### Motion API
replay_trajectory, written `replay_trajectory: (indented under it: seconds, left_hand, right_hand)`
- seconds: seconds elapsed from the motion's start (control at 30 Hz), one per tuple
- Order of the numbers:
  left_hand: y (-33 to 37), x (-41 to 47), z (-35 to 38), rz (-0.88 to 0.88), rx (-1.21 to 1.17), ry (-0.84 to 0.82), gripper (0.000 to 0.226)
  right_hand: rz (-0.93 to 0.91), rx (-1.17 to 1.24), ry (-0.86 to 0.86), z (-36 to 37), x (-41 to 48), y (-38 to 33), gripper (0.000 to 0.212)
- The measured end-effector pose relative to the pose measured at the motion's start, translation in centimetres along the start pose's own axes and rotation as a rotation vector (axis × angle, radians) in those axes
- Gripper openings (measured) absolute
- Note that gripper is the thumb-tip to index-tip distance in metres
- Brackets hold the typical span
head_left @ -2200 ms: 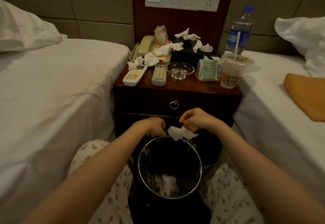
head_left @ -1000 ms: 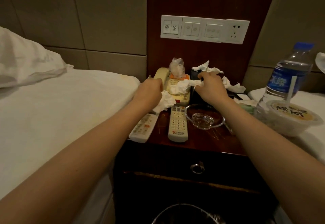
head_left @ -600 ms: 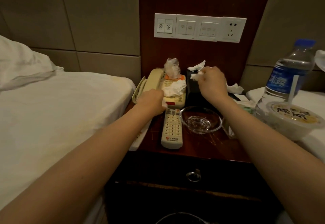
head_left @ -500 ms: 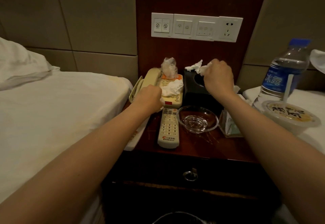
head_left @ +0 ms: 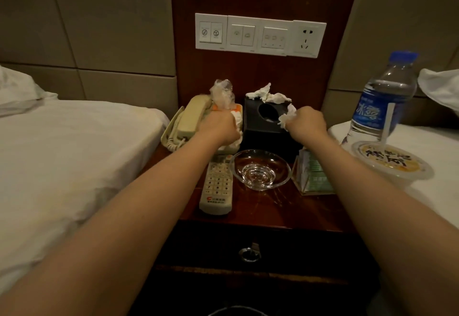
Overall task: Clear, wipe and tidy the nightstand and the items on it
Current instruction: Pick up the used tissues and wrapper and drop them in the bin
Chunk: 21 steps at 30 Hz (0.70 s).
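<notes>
The nightstand (head_left: 260,216) stood between a left bed (head_left: 74,166) and a right bed (head_left: 442,146), with a bottle (head_left: 382,102) and a cup (head_left: 390,164) at its right side. Along the far part of the top sat a phone (head_left: 191,119) on the left and a black box (head_left: 263,127) just beside it on the right. Nearer lay a remote (head_left: 217,186), a glass dish (head_left: 260,169) and a card holder (head_left: 315,176), left to right.

The left hand (head_left: 218,129) was fisted over the phone's keypad around a white wad (head_left: 238,120). The right hand (head_left: 306,123), at the box's right edge, clutched a second wad (head_left: 288,117).

Loose tissues (head_left: 268,96) lay on the box's far edge, behind its round opening: far and left of the right hand, far and right of the left, the right hand being nearer. Their long axis ran left to right, one peak pointing up at the left end. A crumpled wrap (head_left: 222,92) stood just beyond the left hand.

With both fists full, one likely had to empty first; the dark curve at the near edge was probably the bin (head_left: 238,310)
</notes>
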<state>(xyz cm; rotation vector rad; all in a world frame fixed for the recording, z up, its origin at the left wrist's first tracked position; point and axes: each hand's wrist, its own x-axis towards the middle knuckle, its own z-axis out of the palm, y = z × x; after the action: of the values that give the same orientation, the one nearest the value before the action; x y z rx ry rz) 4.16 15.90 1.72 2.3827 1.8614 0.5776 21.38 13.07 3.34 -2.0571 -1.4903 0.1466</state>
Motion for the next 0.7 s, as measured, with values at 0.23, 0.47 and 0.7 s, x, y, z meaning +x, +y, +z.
replay_trajectory:
  seconds: [0.23, 0.47, 0.7]
  left_hand:
    - [-0.2, -1.3, -0.6, -0.030, -0.111, 0.168, 0.021]
    - [-0.1, -6.4, -4.5, 0.021, -0.294, 0.213, 0.024]
    - [0.2, -14.5, -5.4, 0.003, -0.621, 0.073, 0.011]
  right_hand:
    - [-0.164, 0.013, 0.112, -0.9, -1.7, 0.3, 0.023]
    - [-0.098, 0.388, 0.064, -1.8, -6.7, -0.7, 0.022]
    - [-0.254, 0.574, 0.074, -0.9, -16.4, -0.6, 0.005]
